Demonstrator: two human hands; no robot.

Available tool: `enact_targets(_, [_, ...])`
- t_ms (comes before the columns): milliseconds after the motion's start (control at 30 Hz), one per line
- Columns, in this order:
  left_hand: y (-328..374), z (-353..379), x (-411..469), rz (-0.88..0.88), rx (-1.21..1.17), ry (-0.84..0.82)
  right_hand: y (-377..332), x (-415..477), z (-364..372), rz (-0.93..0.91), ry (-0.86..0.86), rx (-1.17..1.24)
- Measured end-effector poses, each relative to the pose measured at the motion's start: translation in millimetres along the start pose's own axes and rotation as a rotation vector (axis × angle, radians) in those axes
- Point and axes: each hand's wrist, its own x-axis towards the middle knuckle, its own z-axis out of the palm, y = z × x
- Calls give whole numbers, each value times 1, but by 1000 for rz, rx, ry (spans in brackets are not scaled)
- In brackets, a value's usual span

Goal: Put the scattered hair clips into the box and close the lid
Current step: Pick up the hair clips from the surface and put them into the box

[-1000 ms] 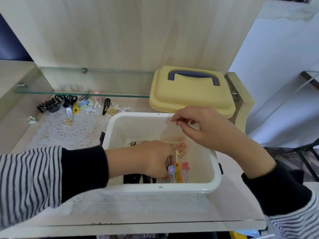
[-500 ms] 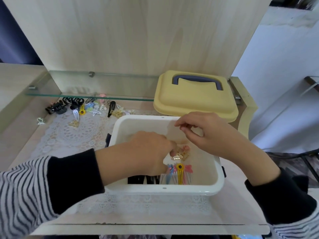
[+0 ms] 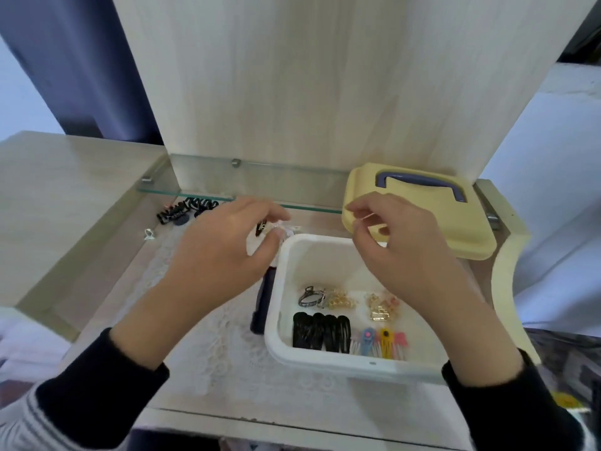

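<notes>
The white box (image 3: 276, 288) stands open on a lace mat (image 3: 227, 346). Inside lie black snap clips (image 3: 320, 332), coloured clips (image 3: 383, 343) and gold clips (image 3: 379, 309). Its yellow lid (image 3: 455, 229) with a blue handle lies behind the box on the right. My left hand (image 3: 224, 249) hovers left of the box, its fingers loosely bent over a black clip (image 3: 260, 227) and pale clips (image 3: 287, 227); it hides most of the scattered pile. My right hand (image 3: 400, 249) hangs over the box's back right corner, fingers loosely curled, nothing visible between them.
Black claw clips (image 3: 185, 209) lie at the back left under a glass shelf (image 3: 195, 193), and a small clear clip (image 3: 149, 234) lies alone further left. A tall wooden panel rises behind. The table's front edge runs close below the box.
My left hand has come out of the box and moved up and left to the scattered clips. The clips in the box now show. My right hand stays over the box.
</notes>
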Motion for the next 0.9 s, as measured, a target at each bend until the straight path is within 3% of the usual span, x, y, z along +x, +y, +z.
enact_targets(100, [-33, -5, -11, -118, -39, 163, -45, 2, 27, -36, 120, 64])
enact_targets(267, [-83, -2, -28, -304, -3, 263, -114, 1, 86, -77, 179, 113])
enact_targets(400, [-124, 9, -47, -425, -60, 174, -139, -2, 141, -12, 257, 35])
enact_targets(500, [-144, 21, -58, -481, -145, 116, -134, 1, 179, 47, 209, 29])
enact_targets(600, [-155, 31, -62, -470, -118, 100, -121, 4, 208, 179, 72, -52])
enact_targets(900, [-166, 51, -34, -425, 1, 1, -76, 23, 268, 365, 81, -341])
